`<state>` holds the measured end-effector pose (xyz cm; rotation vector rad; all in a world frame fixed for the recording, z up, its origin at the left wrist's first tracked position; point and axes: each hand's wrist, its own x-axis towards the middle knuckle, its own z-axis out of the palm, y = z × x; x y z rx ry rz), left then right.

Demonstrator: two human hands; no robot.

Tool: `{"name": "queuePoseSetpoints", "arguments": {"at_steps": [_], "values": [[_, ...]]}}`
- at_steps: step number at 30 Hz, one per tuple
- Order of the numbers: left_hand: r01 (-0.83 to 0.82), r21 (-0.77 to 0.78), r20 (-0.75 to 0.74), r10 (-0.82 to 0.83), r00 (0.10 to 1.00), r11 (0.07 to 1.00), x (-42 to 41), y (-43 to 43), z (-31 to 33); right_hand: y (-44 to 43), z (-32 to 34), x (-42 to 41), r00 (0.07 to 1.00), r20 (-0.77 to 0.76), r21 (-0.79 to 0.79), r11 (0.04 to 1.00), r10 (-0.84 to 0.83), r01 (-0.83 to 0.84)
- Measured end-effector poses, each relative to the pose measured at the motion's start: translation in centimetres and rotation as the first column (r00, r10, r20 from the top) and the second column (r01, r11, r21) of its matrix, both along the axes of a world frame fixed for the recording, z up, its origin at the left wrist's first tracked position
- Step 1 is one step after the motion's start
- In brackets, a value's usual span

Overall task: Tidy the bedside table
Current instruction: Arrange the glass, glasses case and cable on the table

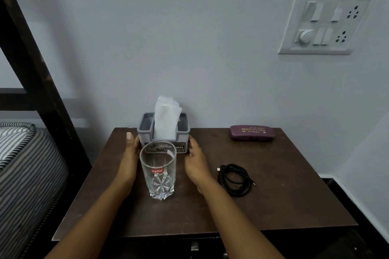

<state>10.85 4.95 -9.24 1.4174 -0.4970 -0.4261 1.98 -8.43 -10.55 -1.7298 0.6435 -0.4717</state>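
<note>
Mostly tidy already, judging by the layout: both hands are pressing against the sides of the grey plastic tissue holder [164, 132] with white tissue sticking up, which is sitting at the back edge of the dark brown wooden bench [273, 206], close to the wall. The left hand [129, 162] is lying flat along the holder's left side, fingers [131, 139] stretched out and together, thumb tip showing up top; the right hand [195, 162] is mirroring it on the right side, fingers curling loosely against the box. So neither hand is closing around anything, they are just clamping the holder between the palms, probably squaring it up or sliding it. The clear cut-glass tumbler with a red label [158, 171] is standing upright just in front of the holder, between the two forearms, empty as far as I can tell. The maroon hard spectacle case with gold lettering [252, 133] is lying at the back right, well apart from the hands. The coiled black charging cable [235, 180] is sitting mid-right, near the right wrist, already looped. Left to do, I am guessing: finishing the holder placement, maybe shifting the tumbler, which is blocking the front of the box. Nothing loose or scattered is showing elsewhere on the bench top.
</note>
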Motion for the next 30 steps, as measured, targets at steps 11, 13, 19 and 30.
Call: {"name": "queuePoseSetpoints", "arguments": {"at_steps": [11, 13, 19, 30], "values": [[-0.439, -0.353, 0.194, 0.524, 0.830, 0.826, -4.0, 2.8, 8.1, -1.2, 7.8, -8.9, 0.940, 0.288, -0.020, 0.981, -0.180, 0.194], [-0.275, -0.397, 0.299, 0.407, 0.863, 0.875, -10.3, -1.2, 8.3, -4.1, 8.6, -11.0, 0.901, 0.318, -0.063, 0.942, -0.294, 0.330], [0.032, 0.184, 0.109, -0.052, 0.993, 0.982, -13.8, -13.8, 6.2, -14.8, 5.8, -12.7, 0.833, 0.101, -0.171, 0.815, -0.544, 0.553], [0.141, 0.400, -0.088, -0.115, 0.989, 0.906, -8.5, -21.6, 1.7, -19.8, 1.7, -10.1, 0.890, -0.113, -0.075, 0.897, -0.441, 0.435]]}}
